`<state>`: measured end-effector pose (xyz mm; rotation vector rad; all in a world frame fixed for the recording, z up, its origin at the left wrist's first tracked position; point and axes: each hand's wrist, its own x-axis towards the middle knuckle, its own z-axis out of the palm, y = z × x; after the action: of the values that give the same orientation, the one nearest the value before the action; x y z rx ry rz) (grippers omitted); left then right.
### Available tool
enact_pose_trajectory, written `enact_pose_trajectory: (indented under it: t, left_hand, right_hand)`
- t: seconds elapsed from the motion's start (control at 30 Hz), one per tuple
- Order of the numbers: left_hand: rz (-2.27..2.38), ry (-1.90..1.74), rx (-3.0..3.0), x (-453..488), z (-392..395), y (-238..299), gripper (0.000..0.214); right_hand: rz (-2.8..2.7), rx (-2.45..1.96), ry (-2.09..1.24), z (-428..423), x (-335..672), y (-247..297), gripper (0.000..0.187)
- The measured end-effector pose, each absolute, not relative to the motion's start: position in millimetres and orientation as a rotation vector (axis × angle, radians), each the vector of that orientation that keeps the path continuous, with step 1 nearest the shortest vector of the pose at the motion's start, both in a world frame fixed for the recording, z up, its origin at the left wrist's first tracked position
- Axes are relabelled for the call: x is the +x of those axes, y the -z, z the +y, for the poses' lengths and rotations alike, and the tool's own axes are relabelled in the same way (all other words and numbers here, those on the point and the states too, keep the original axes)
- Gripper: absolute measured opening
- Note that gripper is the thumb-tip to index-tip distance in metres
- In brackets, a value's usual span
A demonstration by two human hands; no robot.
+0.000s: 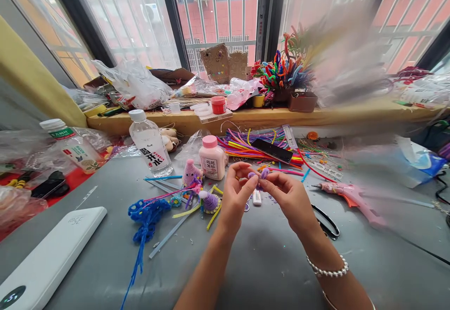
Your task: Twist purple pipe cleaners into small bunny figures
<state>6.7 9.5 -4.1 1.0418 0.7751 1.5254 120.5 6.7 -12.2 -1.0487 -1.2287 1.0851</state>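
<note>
My left hand (236, 190) and my right hand (290, 197) meet above the grey table, fingertips pinched on a small, bent purple pipe cleaner (264, 173). Its loops stick up between the fingers, and its lower part is mostly hidden. Left of my hands sit a pink crocheted figure (191, 173) and a small purple one (210, 202). Beside them lies a blue crocheted piece (149, 216) with trailing yarn. Behind my hands, many coloured pipe cleaners (235, 147) lie in a pile with a black phone (271, 151) on top.
A pink glue gun (353, 197) lies to the right, near a black band (328, 225). Bottles stand at the back left, including a clear water bottle (149, 143) and a pink-capped bottle (212, 160). A white power bank (56, 254) is at left. The upper right is smeared.
</note>
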Motion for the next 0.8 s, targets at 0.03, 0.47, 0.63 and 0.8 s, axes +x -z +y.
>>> enact_pose_trajectory:
  t: [0.03,0.47,0.63,0.8]
  left_hand:
    - [0.774,-1.517,1.041,6.9,9.5,4.1,0.027]
    - [0.924,-1.398,1.031,3.5,16.7,11.4,0.014]
    - [0.953,-1.377,1.106,2.9,16.1,12.2,0.015]
    - [0.931,-1.326,1.167,2.8,18.1,14.3,0.019]
  right_hand:
    - [-1.243,-1.048,-1.050,7.0,120.6,12.5,0.018]
    - [-1.269,-1.050,-1.028,10.4,124.9,11.6,0.020]
    - [-1.352,-1.099,-0.810,9.1,129.6,6.9,0.037]
    - [-1.446,-1.074,-0.846,8.8,131.8,6.4,0.016]
